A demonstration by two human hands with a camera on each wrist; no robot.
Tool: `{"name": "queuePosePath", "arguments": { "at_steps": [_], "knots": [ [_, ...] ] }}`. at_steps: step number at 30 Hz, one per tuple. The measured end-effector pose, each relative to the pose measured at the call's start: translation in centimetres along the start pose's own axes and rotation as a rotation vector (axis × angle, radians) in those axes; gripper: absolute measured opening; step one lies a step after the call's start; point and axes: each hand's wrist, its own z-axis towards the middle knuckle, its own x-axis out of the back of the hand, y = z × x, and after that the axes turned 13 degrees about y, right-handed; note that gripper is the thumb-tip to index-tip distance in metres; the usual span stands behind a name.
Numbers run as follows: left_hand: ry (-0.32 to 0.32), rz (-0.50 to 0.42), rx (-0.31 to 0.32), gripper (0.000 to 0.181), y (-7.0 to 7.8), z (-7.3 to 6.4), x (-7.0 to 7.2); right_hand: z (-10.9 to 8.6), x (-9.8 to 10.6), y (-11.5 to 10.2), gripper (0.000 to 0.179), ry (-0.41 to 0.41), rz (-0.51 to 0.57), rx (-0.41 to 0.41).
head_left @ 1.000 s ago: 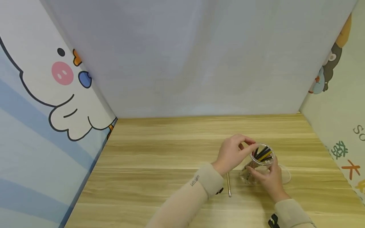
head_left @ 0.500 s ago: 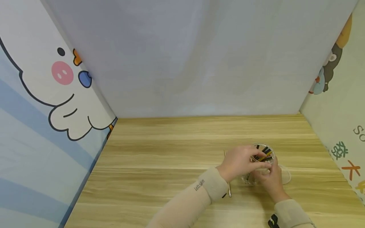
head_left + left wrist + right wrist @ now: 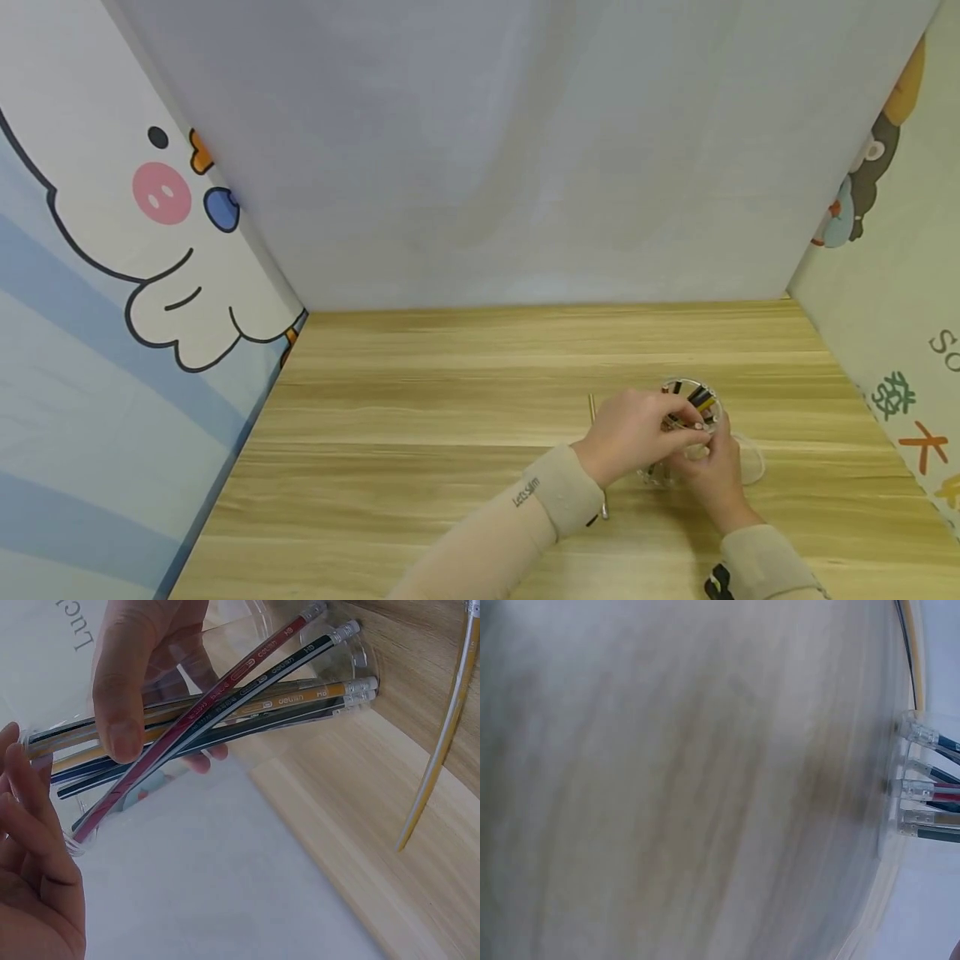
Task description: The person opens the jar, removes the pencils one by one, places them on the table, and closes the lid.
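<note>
A clear jar [image 3: 660, 477] stands tilted at the right of the table, with several pencils inside. My right hand [image 3: 711, 482] grips its body, the thumb across the front in the left wrist view. At the mouth, my left hand [image 3: 630, 427] bends over the rim, and thumb and forefinger pinch a pencil end. Through the wall show a red pencil [image 3: 187, 716], dark green pencils and yellow ones, their eraser ends at the jar's base. Those erasers [image 3: 919, 790] also appear at the right wrist view's edge. One loose yellow pencil [image 3: 442, 724] lies on the table beside the jar.
The wood-grain table [image 3: 420, 417] meets a pale back wall [image 3: 480, 167]. Printed cartoon panels stand at the left [image 3: 135, 250] and right [image 3: 885, 275]. A pale rounded outline [image 3: 761, 467] lies just right of my right hand.
My left hand has moved right and slightly down, from the jar's left rim to the near side of its mouth, fingers closing there. The right hand and the loose pencil have stayed put.
</note>
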Motion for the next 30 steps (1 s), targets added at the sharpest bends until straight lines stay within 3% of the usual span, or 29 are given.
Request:
{"name": "queuePosePath", "arguments": {
  "at_steps": [14,21,27,30],
  "knots": [
    [-0.056,-0.214,0.083,0.019,-0.2,0.3,1.5,0.0,-0.1,-0.4,0.075,-0.01,0.061,-0.006],
    [0.052,-0.299,0.074,0.022,-0.6,1.0,2.5,0.0,-0.1,-0.5,0.079,-0.022,0.027,-0.036],
    [0.136,-0.281,0.045,0.024,-0.9,1.6,3.6,0.1,-0.1,-0.6,0.084,-0.033,0.015,-0.085],
    [0.198,-0.321,0.038,0.023,-0.9,1.9,4.3,0.1,-0.1,-0.8,0.082,-0.032,0.031,-0.087]
  ]
}}
